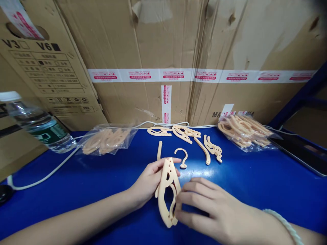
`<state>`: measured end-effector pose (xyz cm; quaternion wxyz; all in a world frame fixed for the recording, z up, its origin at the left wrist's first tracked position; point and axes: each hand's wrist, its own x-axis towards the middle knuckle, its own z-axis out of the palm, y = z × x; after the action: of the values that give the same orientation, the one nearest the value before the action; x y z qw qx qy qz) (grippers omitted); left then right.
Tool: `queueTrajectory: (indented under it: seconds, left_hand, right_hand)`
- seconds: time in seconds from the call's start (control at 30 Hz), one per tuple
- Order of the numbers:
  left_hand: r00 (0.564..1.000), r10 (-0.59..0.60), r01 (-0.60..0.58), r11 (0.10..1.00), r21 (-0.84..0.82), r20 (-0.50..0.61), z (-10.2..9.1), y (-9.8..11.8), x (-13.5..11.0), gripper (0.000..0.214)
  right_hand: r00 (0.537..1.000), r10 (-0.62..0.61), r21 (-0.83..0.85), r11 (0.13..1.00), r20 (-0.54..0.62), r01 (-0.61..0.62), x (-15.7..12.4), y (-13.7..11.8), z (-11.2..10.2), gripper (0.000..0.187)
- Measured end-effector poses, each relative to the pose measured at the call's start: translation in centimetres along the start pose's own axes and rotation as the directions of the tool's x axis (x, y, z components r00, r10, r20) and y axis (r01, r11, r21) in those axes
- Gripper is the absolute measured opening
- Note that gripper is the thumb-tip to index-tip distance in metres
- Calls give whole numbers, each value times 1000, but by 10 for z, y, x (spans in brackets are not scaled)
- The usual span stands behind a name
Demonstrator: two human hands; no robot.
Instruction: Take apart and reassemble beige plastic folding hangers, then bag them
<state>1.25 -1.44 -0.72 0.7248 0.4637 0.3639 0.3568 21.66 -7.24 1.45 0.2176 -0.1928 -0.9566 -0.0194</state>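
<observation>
My left hand (153, 178) is closed around the upper part of a beige plastic folding hanger (162, 200), its arms folded together and pointing down toward me. The curled fingers of my right hand (209, 204) grip the hanger's lower right edge; part of that edge is hidden behind them. Just beyond my left fingertips lies a loose hanger hook (185, 157). A straight beige piece (159, 149) rests to the left of the hook. Farther back are loose hanger arms (159, 131), (182, 133) and a slim curved piece (203, 151), with more curved parts (213, 148) beside it.
Clear bags of beige hanger parts lie at the left (107, 140) and right (242, 132) on the blue table (122, 217). A water bottle (38, 124) leans at far left, near a white cable (48, 177). Cardboard boxes (143, 41) wall the back. A dark flat device (301, 153) lies right.
</observation>
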Motion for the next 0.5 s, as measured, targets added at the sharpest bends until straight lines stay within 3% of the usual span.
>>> queueTrajectory:
  seconds: [0.23,0.4,0.5]
  left_hand:
    - [999,36,-36,999,21,-7,4,-3,-7,52]
    - [988,109,-131,969,211,110,6,-2,-12,34]
    - [983,125,-155,959,238,136,6,-1,-12,28]
  right_hand:
    - [999,-4,-36,999,-33,2,-6,-1,18,22]
    - [991,94,-109,988,-97,-105,-7,-3,24,16]
    - [983,129,-134,980,-132,-147,-7,-4,26,22]
